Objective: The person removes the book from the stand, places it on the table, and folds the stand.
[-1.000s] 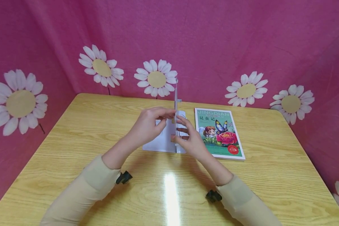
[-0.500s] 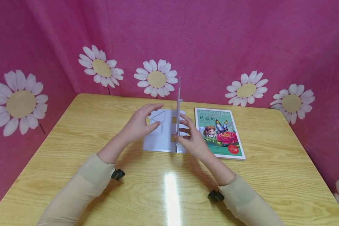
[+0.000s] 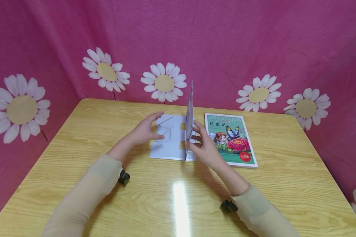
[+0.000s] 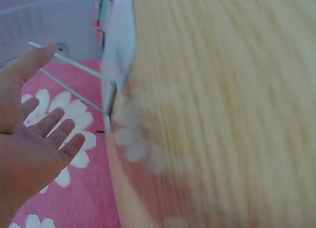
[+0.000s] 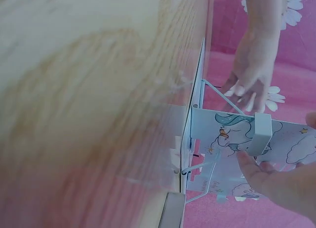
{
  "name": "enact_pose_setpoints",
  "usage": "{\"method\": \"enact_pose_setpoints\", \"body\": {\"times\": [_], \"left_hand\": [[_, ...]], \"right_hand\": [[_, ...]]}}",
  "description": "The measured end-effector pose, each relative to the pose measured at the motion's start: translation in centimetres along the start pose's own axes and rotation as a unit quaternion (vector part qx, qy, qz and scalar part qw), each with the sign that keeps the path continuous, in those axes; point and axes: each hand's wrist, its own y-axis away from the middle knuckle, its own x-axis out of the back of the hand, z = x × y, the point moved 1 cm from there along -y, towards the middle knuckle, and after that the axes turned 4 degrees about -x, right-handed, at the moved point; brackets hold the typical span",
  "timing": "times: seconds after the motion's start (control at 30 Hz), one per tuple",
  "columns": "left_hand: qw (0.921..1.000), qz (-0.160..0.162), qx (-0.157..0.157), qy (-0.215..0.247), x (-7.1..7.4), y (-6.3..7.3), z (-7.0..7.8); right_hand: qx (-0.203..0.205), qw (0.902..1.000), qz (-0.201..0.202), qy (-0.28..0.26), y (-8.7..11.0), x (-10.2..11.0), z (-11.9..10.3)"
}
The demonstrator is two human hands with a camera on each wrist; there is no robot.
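A white book stand (image 3: 169, 149) lies with its base on the table. Its upright panel (image 3: 190, 115), seen almost edge-on in the head view, bears unicorn drawings and a pale block in the right wrist view. My right hand (image 3: 206, 148) touches the panel from the right, thumb near its lower front edge and fingers spread. To the left, my left hand (image 3: 143, 131) is spread beside the wire bracket (image 3: 166, 125) raised from the base. In the left wrist view the thumb overlaps this wire; whether they touch I cannot tell.
A green-covered children's book (image 3: 231, 140) lies flat just right of the stand. The wooden table (image 3: 148, 200) meets a pink curtain (image 3: 219, 49) with white daisies at the back and sides. Each sleeve carries a small black wrist camera (image 3: 124, 177).
My left hand has left the upright panel and moved left to the wire bracket. The panel has tipped slightly right, with my right hand still touching it.
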Motion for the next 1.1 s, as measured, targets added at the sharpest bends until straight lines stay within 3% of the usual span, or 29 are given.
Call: {"method": "enact_pose_setpoints", "body": {"times": [0.2, 0.43, 0.87, 1.1], "left_hand": [[0.9974, -0.061, 0.003, -0.038, -0.2, -0.7, -1.6], [0.9936, -0.101, 0.021, -0.048, 0.0, -1.1, -2.6], [0.9869, -0.125, 0.006, -0.101, 0.5, -1.3, -3.2], [0.9844, -0.135, 0.019, -0.111, 0.5, -1.7, -3.0]], "right_hand": [[0.003, 0.9999, 0.000, -0.012, 0.2, 0.1, -0.1], [0.005, 1.0000, -0.002, -0.006, 0.2, 0.3, -0.2], [-0.006, 1.0000, -0.006, 0.003, 0.1, 0.4, 0.1], [-0.006, 1.0000, -0.005, -0.003, 0.2, 0.5, -0.1]]}}
